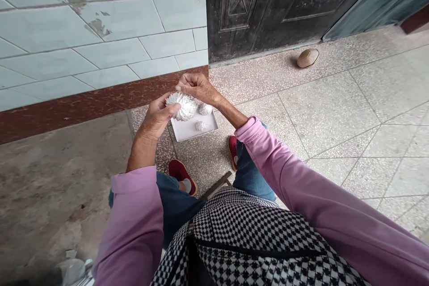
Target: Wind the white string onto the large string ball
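My left hand [157,118] is closed around the edge of a white pleated paper ball [182,106], its thumb lying across the front. Just above the ball, the fingers of my right hand [197,88] are pinched together; whatever they hold is too small to make out. Below both hands a shallow white box lid or tray [187,133] rests on the floor. In it lie a small white ball, apparently of thread, [200,126] and another white ball [205,109] near its back edge, partly hidden by the paper ball.
A tiled wall [127,22] with a brown base stands ahead on the left, beside a dark door [268,4]. A brown rounded object [307,58] lies on the speckled floor near the door. My red shoes [181,174] flank the tray. Clear plastic items [73,270] sit at lower left.
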Available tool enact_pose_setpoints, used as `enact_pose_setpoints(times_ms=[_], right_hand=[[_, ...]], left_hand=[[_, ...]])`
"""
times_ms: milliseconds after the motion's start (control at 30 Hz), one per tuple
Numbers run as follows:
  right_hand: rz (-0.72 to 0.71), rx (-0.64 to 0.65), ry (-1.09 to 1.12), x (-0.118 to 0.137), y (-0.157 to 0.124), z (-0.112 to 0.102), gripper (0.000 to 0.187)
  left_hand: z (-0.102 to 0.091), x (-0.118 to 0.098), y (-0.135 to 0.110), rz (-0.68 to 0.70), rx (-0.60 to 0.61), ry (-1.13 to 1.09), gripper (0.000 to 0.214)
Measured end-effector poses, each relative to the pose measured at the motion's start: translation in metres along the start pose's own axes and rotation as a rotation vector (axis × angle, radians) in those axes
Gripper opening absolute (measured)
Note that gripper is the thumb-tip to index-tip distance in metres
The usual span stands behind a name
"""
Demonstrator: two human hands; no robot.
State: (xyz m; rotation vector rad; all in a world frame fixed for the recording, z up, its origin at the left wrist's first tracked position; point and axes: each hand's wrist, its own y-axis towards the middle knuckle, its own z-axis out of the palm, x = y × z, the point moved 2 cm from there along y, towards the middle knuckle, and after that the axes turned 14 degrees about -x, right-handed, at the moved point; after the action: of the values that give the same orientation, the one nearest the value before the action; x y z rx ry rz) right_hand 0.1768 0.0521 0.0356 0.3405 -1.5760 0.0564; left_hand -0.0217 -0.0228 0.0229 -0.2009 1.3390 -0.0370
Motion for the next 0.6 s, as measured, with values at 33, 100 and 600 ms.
enact_pose_setpoints(times_ms=[33,100,600], right_hand=[[0.006,-0.003,0.012,0.0,0.0,0.001,0.06],[0.021,-0.016,0.031,0.0,0.0,0.002,0.062],[-0.041,-0.013,-0.198,-0.011,-0.004,0.024,0.053]], left_hand=[[0.0,-0.001,0.0,-0.001,-0.001,-0.011,0.06],[0.001,-0.001,0.0,-0.007,0.007,-0.048,0.064],[-0.003,-0.014,0.004,0.082,-0.23,-0.357,0.083]])
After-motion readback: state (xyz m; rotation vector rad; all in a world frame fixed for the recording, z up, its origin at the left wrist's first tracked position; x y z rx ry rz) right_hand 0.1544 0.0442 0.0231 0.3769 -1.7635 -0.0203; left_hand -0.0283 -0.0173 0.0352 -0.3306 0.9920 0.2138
